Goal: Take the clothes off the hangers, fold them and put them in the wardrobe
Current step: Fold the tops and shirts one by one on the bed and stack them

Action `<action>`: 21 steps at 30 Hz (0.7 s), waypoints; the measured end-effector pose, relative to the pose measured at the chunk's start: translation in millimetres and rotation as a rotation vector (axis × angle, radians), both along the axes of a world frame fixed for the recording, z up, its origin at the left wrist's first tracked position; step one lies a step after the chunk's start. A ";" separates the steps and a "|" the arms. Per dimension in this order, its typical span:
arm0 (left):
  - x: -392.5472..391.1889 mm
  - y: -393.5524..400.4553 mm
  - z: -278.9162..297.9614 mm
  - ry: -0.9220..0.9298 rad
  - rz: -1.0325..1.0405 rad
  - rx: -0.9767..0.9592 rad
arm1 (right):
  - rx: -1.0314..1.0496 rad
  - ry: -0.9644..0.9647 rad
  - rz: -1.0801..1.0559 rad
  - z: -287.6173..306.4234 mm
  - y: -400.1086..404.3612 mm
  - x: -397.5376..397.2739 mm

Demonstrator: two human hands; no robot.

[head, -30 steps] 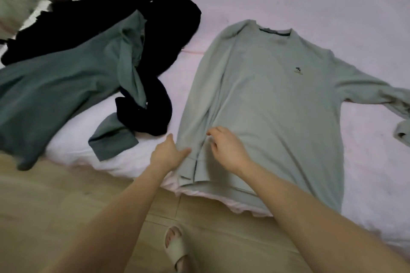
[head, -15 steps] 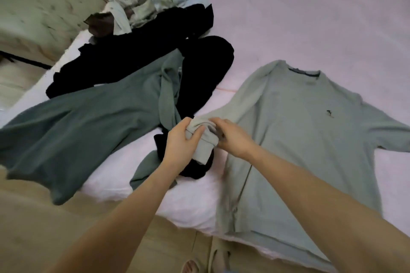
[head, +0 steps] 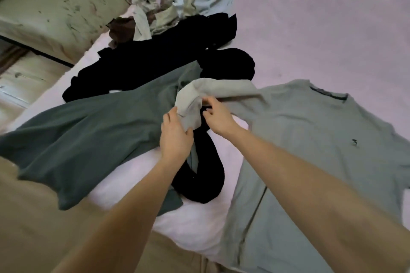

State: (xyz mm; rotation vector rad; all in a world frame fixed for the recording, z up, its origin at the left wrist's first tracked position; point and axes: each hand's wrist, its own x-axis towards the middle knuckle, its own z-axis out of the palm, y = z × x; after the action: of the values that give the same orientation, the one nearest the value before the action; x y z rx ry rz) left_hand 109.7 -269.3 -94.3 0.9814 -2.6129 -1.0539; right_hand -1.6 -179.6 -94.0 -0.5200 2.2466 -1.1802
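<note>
Grey-green sweater (head: pixel 310 150) right sleeve cut off; left hand (head: pixel 175 137), right hand (head: pixel 218 117) pinching its cuff (head: pixel 190 111).

So I'm only getting one feed here, the head cam, and it's looking forward and steeply down from standing height at the edge of the bed (head: pixel 310 29). It's wide-angle, so everything is bowing out toward the corners. Both forearms are coming in from the bottom of the frame, and the left hand (head: pixel 175 137) and right hand (head: pixel 218 117) are sitting pretty much dead centre, fairly close to the lens. The floor (head: pixel 33 228) is showing along the bottom left, and the far side of the bed is running off the top. No second view is overlapping with this one.
</note>
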 end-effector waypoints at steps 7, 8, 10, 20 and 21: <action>64.6 70.3 -30.4 -0.272 -0.478 -0.090 | 0.401 0.066 0.105 -42.4 94.8 75.1; 69.3 78.3 -32.5 -0.289 -0.527 -0.103 | 0.440 0.087 0.100 -45.3 106.0 83.4; 91.3 98.2 -40.7 -0.317 -0.624 -0.125 | 0.506 0.108 0.066 -49.4 135.1 114.8; 203.6 174.3 -91.1 -0.262 -0.911 -0.213 | 0.627 0.152 0.398 -88.1 249.8 257.4; 206.0 178.0 -97.0 -0.250 -0.916 -0.269 | 0.644 0.212 0.380 -91.4 252.6 264.2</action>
State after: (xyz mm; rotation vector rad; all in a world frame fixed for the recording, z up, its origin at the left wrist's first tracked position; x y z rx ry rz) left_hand 315.7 -91.3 -191.3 -0.2188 -3.3646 -0.6697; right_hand 262.6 73.0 -185.4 -0.7754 2.3860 -0.1936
